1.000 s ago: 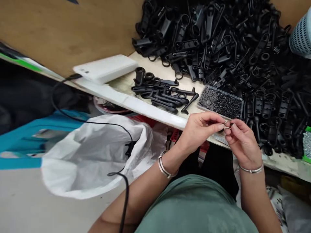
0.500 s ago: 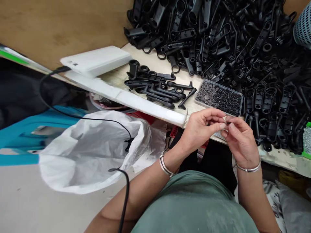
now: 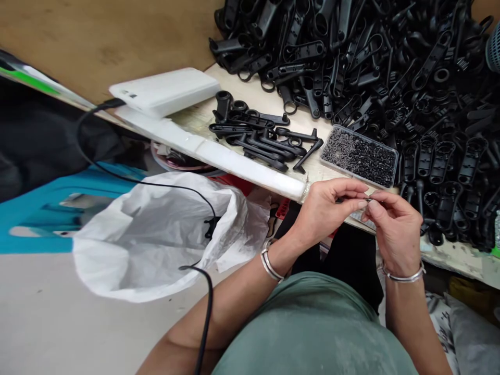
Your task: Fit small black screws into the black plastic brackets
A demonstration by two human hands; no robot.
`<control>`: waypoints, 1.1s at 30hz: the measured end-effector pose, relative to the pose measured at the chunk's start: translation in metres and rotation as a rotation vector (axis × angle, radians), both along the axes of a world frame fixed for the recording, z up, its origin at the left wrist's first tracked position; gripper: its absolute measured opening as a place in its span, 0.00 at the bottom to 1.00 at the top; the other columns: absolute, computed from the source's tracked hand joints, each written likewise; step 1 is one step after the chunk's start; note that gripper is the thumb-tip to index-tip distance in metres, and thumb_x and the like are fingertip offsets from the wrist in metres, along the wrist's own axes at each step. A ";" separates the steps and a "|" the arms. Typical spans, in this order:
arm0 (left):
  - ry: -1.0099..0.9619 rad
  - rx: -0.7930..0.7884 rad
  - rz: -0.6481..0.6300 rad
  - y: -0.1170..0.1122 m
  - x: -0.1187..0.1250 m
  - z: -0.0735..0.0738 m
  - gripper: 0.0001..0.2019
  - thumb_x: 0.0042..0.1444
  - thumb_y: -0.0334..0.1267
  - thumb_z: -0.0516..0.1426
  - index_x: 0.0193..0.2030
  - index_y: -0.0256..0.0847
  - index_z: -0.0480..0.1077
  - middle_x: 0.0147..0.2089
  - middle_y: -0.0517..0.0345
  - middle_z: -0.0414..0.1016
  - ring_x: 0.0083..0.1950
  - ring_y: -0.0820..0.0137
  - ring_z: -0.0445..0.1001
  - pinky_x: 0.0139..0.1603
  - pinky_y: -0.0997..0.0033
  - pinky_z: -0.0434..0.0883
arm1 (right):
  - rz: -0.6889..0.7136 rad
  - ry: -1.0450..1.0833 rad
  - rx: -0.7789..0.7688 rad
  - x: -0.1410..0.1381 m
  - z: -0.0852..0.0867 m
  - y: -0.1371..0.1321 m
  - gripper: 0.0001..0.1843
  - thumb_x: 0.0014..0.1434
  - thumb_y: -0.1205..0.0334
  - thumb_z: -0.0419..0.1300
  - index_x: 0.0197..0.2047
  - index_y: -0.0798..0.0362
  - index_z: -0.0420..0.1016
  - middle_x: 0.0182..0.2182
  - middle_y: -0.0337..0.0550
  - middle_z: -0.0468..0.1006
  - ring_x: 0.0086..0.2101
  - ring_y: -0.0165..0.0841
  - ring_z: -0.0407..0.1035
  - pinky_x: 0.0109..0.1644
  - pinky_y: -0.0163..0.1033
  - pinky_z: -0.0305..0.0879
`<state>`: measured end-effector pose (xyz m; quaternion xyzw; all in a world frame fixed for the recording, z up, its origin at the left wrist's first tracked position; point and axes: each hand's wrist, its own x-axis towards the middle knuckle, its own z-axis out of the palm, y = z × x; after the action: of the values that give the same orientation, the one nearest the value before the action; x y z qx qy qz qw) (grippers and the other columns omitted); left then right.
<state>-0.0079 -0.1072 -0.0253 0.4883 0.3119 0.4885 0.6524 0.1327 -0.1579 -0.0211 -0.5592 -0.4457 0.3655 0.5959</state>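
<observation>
My left hand (image 3: pixel 326 208) and my right hand (image 3: pixel 396 226) meet fingertip to fingertip at the front edge of the bench. Between both pinches sits a tiny dark piece (image 3: pixel 367 200), too small to make out. Just behind the hands lies a clear plastic box (image 3: pixel 327 160) of small grey and black parts (image 3: pixel 359 156). Left of that box, several black plastic handles (image 3: pixel 273 148) are gathered in a loose group. A far larger heap of black plastic parts (image 3: pixel 351 62) covers the back and right of the bench.
A white power bank (image 3: pixel 167 91) with a black cable (image 3: pixel 156 183) lies at the bench's left end. A white strip (image 3: pixel 234 159) runs along the edge. Below it, a white sack (image 3: pixel 156 239) gapes open on the left. A blue-grey basket (image 3: pixel 494 52) stands far right.
The whole view has shifted slightly, so the bench things sit further right. Both hands keep their pinch, and the fingertips have moved a little, with the tiny dark piece now showing between them.
</observation>
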 end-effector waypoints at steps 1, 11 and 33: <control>0.019 -0.002 0.002 -0.001 0.000 0.000 0.09 0.47 0.28 0.65 0.38 0.36 0.78 0.35 0.57 0.82 0.37 0.72 0.80 0.43 0.75 0.78 | -0.019 -0.033 -0.009 -0.001 0.001 -0.001 0.05 0.53 0.64 0.70 0.35 0.50 0.81 0.30 0.38 0.78 0.24 0.28 0.70 0.29 0.34 0.72; 0.279 0.160 0.113 -0.004 -0.001 0.005 0.05 0.51 0.26 0.63 0.35 0.38 0.79 0.33 0.59 0.83 0.35 0.73 0.81 0.39 0.77 0.76 | -0.121 -0.642 0.059 -0.008 0.011 -0.008 0.07 0.61 0.60 0.63 0.38 0.53 0.81 0.28 0.40 0.81 0.26 0.34 0.76 0.32 0.38 0.77; 1.041 0.779 -0.053 0.007 -0.032 -0.009 0.06 0.58 0.26 0.57 0.39 0.38 0.74 0.36 0.55 0.79 0.41 0.66 0.77 0.45 0.68 0.72 | -0.010 -0.923 -0.039 0.020 0.003 -0.008 0.07 0.60 0.62 0.61 0.34 0.52 0.80 0.27 0.40 0.80 0.24 0.33 0.74 0.34 0.39 0.73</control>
<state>-0.0400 -0.1003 -0.0343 0.8696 0.3751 0.2489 0.2029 0.1527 -0.1663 -0.0181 -0.6765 -0.6549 0.0838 0.3261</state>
